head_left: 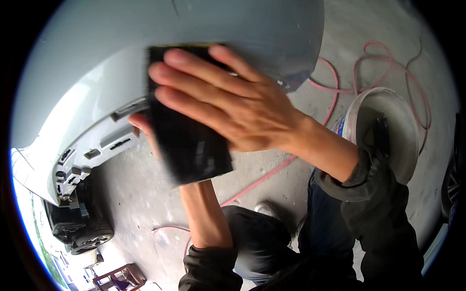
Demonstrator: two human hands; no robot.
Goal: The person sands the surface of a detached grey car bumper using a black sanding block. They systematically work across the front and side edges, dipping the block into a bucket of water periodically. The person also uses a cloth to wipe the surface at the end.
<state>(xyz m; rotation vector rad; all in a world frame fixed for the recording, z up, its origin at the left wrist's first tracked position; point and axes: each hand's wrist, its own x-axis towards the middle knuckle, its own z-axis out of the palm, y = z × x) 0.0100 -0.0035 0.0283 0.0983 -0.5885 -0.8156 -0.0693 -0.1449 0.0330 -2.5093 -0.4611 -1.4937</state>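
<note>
A grey car bumper panel (242, 24) fills the upper left, with a slotted inner edge. My right hand (223, 102) lies flat, fingers spread, on a black rectangular sheet or pad (191, 153) against the panel; both are slightly blurred. My left hand (143, 128) is mostly hidden behind the pad, with blurred fingertips showing beside its left edge, near the panel's lower edge. Whether it grips the pad or panel is unclear.
A light bucket (407, 111) with a dark item inside stands at right. Pink hose (262, 177) loops over the concrete floor (136, 194). A dark car part and wheel (90, 235) are at left, a reddish frame (116, 276) below. My legs and shoe show underneath.
</note>
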